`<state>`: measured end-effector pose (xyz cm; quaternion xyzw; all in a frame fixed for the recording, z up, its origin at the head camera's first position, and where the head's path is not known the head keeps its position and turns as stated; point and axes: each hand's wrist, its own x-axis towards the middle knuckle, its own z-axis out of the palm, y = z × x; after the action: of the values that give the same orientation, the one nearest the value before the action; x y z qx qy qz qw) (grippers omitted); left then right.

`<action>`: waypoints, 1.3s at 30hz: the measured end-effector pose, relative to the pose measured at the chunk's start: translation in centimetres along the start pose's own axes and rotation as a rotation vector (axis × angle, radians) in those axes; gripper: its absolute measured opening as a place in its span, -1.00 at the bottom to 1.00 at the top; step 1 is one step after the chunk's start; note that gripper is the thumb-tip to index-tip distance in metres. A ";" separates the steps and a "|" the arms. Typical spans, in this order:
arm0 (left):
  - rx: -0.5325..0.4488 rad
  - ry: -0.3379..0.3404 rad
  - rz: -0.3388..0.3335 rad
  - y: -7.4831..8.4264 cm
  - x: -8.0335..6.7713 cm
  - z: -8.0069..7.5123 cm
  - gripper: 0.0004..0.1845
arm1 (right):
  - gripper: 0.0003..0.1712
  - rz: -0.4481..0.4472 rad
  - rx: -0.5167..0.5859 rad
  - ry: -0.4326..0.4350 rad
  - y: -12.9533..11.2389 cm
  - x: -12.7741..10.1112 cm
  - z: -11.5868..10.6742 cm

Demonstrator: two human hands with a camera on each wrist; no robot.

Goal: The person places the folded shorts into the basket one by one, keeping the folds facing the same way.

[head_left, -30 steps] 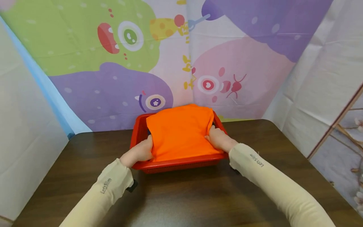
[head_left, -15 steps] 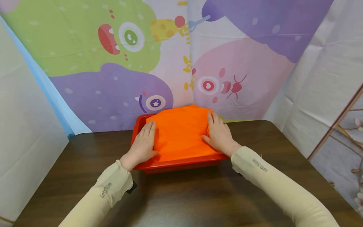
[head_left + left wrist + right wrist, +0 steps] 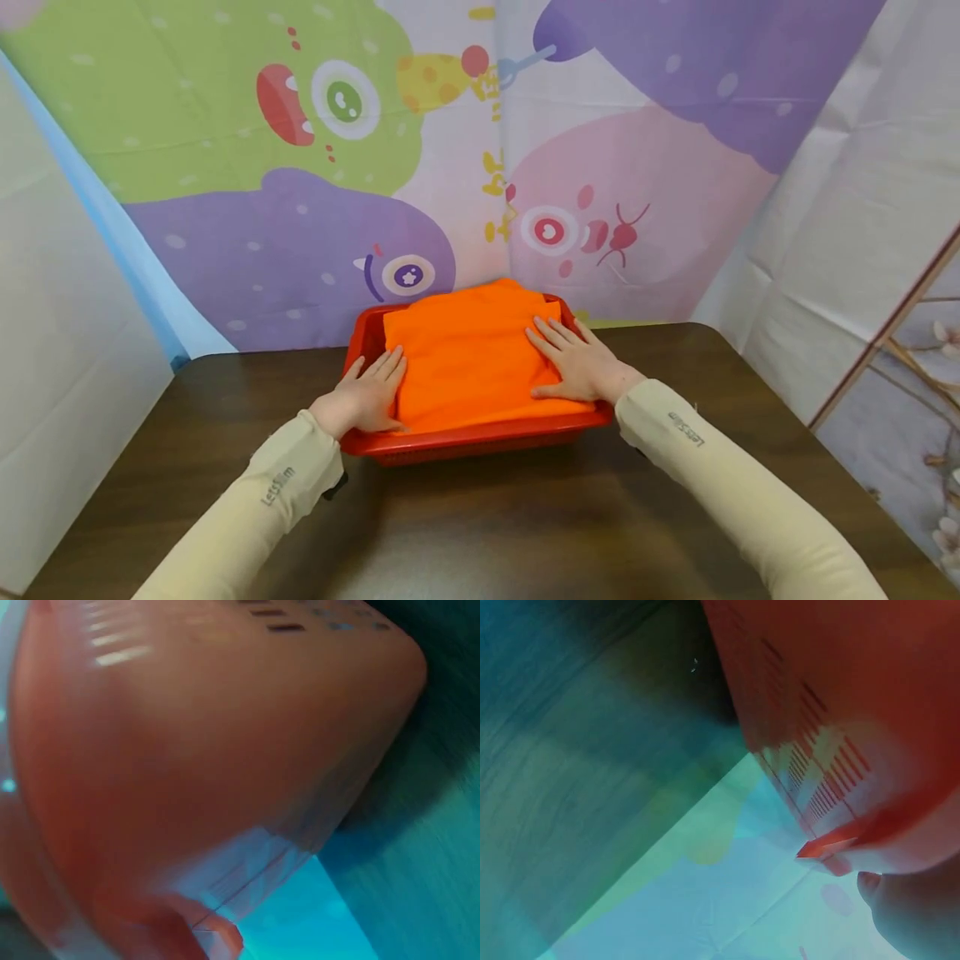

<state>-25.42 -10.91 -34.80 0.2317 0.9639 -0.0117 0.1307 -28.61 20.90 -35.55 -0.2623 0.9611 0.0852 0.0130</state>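
Since a second ago both hands have let go of the edges of the orange cloth [image 3: 468, 362] and now lie flat on it; half a second ago they were already flat but pointed further up the pile, and the right hand has since slid inward and turned its fingers toward the left. The left hand [image 3: 363, 396] rests with straight fingers on the cloth's left edge, its heel over the rim of the red basket [image 3: 480, 436]. The right hand [image 3: 577, 362] lies palm down on the right part of the cloth, fingers spread and straight. The two hands are apart, one at each side, and neither grips anything.

The cloth sits folded in the basket, filling it and bulging above the rim. The basket stands on the dark wooden table [image 3: 525, 533], toward the far edge, close to the cartoon monster backdrop [image 3: 315, 167].

The head view alone shows the hands, the cloth and the beige sleeves. The left wrist view is blurred and shows only the basket's outer wall [image 3: 210, 735] from very near, with small slots along the top and a strip of table beside it. The right wrist view shows the basket's slotted corner [image 3: 832, 727] from below, the table edge [image 3: 577, 787] and, at the lower right, a fingertip [image 3: 911, 911] by the rim; the cloth does not appear in either.
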 end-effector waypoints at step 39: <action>-0.003 -0.284 0.045 0.7 0.6 -1.1 -0.30 | -0.02 -0.010 -0.153 -0.182 -0.4 -2.0 -0.8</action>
<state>-25.93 -9.89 -33.86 0.2493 0.9302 -0.0401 0.2665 -26.63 21.40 -34.65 -0.2586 0.9453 0.1817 0.0804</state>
